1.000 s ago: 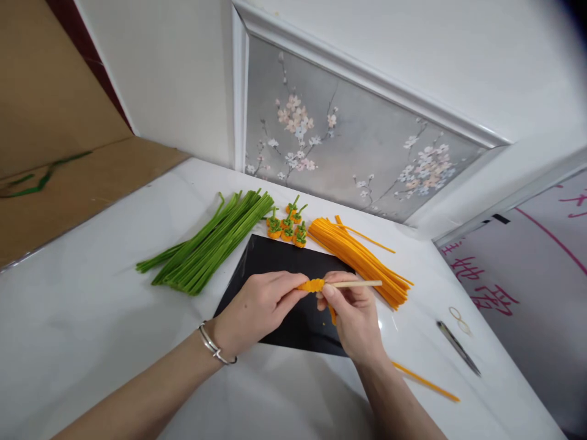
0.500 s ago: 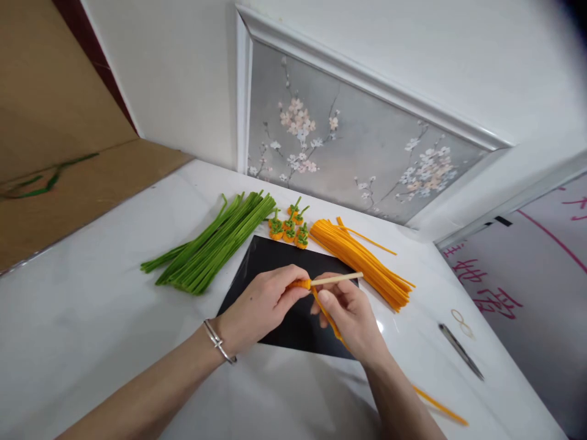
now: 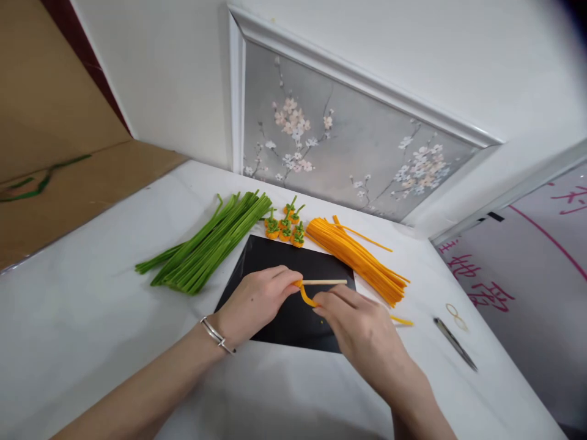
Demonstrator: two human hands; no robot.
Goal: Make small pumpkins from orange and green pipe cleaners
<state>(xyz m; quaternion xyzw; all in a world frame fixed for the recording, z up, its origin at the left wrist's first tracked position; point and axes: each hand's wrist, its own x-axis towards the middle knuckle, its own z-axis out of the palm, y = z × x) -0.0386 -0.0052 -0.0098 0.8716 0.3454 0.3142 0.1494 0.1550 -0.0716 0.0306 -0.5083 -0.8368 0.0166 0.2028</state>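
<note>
White marbled tabletop (image 3: 110, 330) spreads beneath us, meeting a wall with a framed blossom panel (image 3: 348, 134), and a board (image 3: 527, 275) with pink writing stands off to the right. Our two hands are over a black sheet (image 3: 284, 330). Our left hand (image 3: 259, 299), with a silver bracelet (image 3: 217, 335) at its wrist, has thumb and fingers clamped together on the fuzzy orange strip (image 3: 306, 297) at the near end of a pale stick (image 3: 325, 282); those fingers hide most of what they cover. From their tips the stick points rightward, bare, passing just above our right hand's fingers in the view. The strip curves down from our left fingertips to our right hand (image 3: 362, 318), whose thumb and fingers pinch it, so the exposed length spans the gap between both grips, below the stick. Another orange length (image 3: 402, 321) shows beyond our right hand; we cannot tell whether it joins the strip. Behind our hands lie a green bundle (image 3: 211, 244), small orange-and-green pieces (image 3: 285, 225) and an orange bundle (image 3: 358, 261).
</note>
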